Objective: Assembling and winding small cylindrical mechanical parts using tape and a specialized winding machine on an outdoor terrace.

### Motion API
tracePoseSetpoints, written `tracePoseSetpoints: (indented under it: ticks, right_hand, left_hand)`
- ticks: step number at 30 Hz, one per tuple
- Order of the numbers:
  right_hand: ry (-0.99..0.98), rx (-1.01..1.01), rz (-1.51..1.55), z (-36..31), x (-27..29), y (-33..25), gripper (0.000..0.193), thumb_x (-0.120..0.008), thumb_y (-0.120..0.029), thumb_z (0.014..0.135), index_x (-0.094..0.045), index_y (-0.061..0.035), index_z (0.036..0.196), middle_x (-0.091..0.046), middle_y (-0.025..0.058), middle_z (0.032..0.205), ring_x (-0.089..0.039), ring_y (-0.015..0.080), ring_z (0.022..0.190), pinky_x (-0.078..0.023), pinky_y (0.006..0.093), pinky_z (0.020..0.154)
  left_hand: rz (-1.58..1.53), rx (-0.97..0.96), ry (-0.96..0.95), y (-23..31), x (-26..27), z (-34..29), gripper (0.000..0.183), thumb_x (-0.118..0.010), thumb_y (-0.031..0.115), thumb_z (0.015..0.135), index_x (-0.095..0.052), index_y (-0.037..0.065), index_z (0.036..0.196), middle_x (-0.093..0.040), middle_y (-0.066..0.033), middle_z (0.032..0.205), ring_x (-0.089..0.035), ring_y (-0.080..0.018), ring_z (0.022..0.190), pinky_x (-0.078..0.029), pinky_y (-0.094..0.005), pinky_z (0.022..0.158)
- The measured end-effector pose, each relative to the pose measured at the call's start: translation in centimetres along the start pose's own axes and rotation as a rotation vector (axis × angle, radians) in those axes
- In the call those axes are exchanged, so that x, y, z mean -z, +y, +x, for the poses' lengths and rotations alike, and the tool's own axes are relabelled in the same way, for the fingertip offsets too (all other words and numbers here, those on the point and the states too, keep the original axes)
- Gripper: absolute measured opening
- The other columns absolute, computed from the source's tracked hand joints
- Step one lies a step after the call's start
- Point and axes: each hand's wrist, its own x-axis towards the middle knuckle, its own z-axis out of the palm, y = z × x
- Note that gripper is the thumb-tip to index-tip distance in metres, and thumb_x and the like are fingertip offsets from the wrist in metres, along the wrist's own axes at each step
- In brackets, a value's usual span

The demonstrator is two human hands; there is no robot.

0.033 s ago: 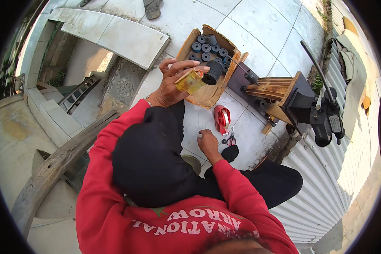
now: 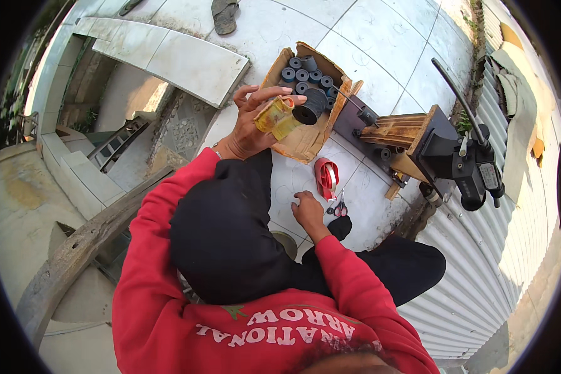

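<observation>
Black spool [image 2: 314, 103] shifted slightly left — just right of the left hand [image 2: 248, 127], itself clamped on a yellow roll [image 2: 274, 114].

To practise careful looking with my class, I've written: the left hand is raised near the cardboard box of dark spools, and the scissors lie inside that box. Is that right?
Not quite: the scissors lie on the tiled floor, as the head view shows. The left hand is raised near the cardboard box of dark spools, as stated.
</observation>
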Motion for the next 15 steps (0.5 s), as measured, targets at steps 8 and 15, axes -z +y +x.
tracePoseSetpoints:
  ticks: [8, 15]
  right_hand:
    - [0.264, 0.249, 0.639, -0.6, 17.0, -7.1, 0.030, -0.073, -0.016, 0.097, -0.072, -0.0040, 0.125, -0.076, 0.0139, 0.114, -0.074, 0.0235, 0.095, -0.057, 0.0344, 0.083]
    - [0.577, 0.625, 0.872, -7.0, 28.2, -13.3, 0.037, -0.069, -0.008, 0.101, -0.066, -0.0050, 0.138, -0.073, 0.0091, 0.123, -0.068, 0.0145, 0.107, -0.054, 0.0307, 0.093]
  left_hand:
    - [-1.180, 0.340, -0.053, 2.4, 8.0, 9.2, 0.078, -0.075, 0.003, 0.096, -0.031, 0.005, 0.160, -0.056, -0.0147, 0.148, -0.056, -0.0233, 0.135, -0.046, -0.0386, 0.115]
    - [-1.527, 0.614, -0.201, 8.9, 15.5, 11.5, 0.085, -0.069, 0.004, 0.101, -0.016, 0.009, 0.168, -0.054, -0.0145, 0.150, -0.061, -0.0188, 0.128, -0.050, -0.0371, 0.113]
